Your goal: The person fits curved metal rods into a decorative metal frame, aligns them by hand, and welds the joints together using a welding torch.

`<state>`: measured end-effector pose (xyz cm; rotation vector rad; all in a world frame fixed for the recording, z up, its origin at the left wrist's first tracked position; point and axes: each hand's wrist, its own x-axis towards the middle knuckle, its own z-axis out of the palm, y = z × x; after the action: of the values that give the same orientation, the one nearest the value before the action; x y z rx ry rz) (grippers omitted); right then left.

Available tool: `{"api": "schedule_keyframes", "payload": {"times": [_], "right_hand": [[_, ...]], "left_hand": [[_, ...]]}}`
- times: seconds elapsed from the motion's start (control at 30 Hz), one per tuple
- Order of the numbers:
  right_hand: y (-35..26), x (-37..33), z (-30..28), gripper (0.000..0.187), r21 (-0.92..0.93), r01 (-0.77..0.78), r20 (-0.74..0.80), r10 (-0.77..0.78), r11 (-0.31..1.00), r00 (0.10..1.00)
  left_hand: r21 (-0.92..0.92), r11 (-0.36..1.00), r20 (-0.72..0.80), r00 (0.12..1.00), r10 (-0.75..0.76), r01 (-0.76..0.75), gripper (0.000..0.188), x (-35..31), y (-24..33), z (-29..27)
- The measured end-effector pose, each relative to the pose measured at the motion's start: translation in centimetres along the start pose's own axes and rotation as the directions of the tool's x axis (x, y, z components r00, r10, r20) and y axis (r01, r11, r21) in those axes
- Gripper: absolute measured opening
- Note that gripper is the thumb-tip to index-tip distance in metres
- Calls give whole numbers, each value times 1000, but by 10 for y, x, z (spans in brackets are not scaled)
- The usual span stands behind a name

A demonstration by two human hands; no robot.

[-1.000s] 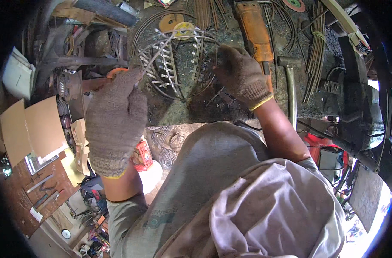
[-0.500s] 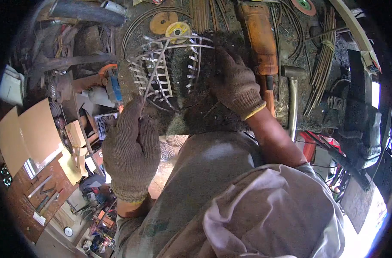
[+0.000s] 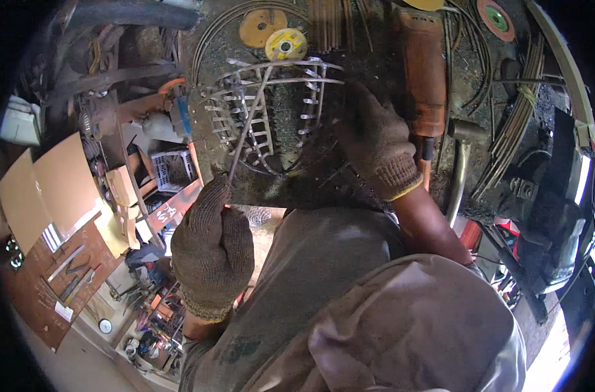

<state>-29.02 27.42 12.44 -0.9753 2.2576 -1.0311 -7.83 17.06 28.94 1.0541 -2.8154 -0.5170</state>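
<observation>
My left hand point(image 3: 212, 258), in a brown knit glove, is closed on a thin metal rod point(image 3: 250, 124) at the bench's near edge. The rod slants up across a curved, ladder-like metal frame point(image 3: 310, 101) with bright short rungs along its sides. My right hand point(image 3: 379, 144), gloved the same way, is at the frame's right end. Its fingertips meet the ends of the frame's long bars and seem to grip them, though dark shadow hides the exact contact. The frame rests on the dark, gritty workbench point(image 3: 287, 193).
A yellow disc point(image 3: 285, 46) and a tan disc point(image 3: 263, 28) lie beyond the frame. An orange power tool point(image 3: 423, 78) and a hammer point(image 3: 462, 153) lie right of my right hand, with a rod bundle point(image 3: 513, 130) farther right. Cardboard point(image 3: 65, 186) stands at left.
The view has shifted, so most things appear farther right. Against the bench, the frame and my right hand have come slightly nearer to me. My left hand keeps hold of the rod.
</observation>
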Motion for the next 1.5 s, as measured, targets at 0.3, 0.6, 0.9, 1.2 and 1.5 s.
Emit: {"api": "schedule_keyframes", "payload": {"times": [0.3,0.6,0.9,1.2,1.5], "right_hand": [[9,20,-4,53,57,20,31,-22,998,999],[10,40,5,46,-3,29,42,-29,1000,999],[9,52,5,40,46,135,38,-136,990,990],[12,44,9,54,-16,48,-32,-49,999,998],[2,8,-2,79,10,-12,26,11,1000,1000]], "left_hand": [[102,991,273,956,-111,86,39,24,34,-33],[37,984,228,957,-180,176,36,28,36,-35],[35,975,258,940,-223,221,39,27,44,-28],[30,986,257,952,-165,163,39,28,37,-24],[45,993,203,973,-113,106,46,18,33,-7]]}}
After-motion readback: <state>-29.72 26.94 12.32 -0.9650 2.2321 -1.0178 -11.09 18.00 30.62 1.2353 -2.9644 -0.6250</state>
